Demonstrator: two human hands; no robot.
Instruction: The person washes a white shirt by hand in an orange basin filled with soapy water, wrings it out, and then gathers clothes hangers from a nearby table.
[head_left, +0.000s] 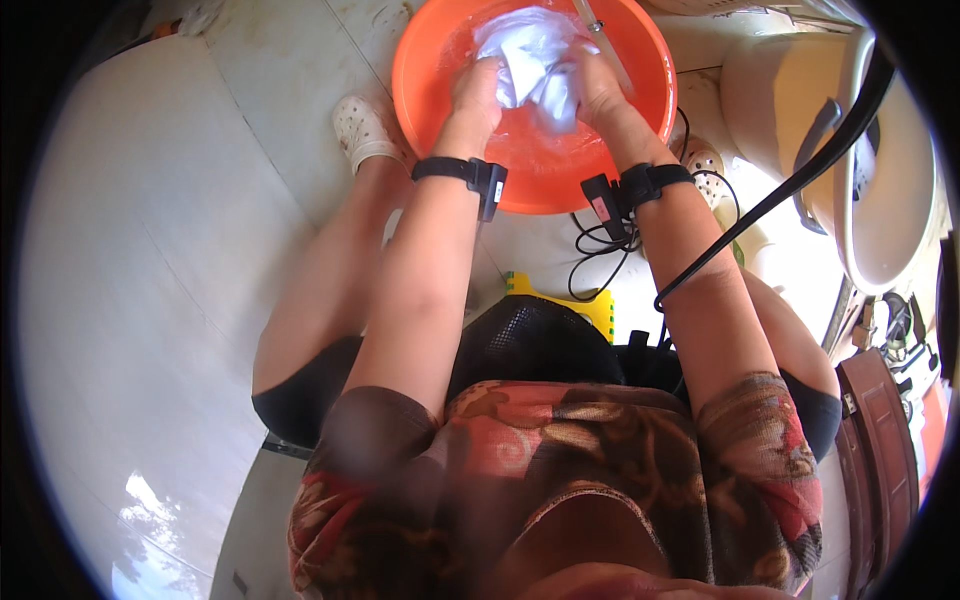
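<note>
An orange basin with water in it stands on the tiled floor between my feet, near the top of the view. A wet white cloth is bunched up in the basin. My left hand grips its left side, and my right hand grips its right side; the fingers of both are partly hidden by the cloth. The cloth's lower end is blurred and hangs between my hands. A clear hose reaches over the basin's far rim, beside my right hand.
A yellow plastic stool shows between my knees. Black cable lies looped by the basin, and a thicker black cable crosses my right forearm. A cream bucket with a handle stands at the right. White clogs are on my feet.
</note>
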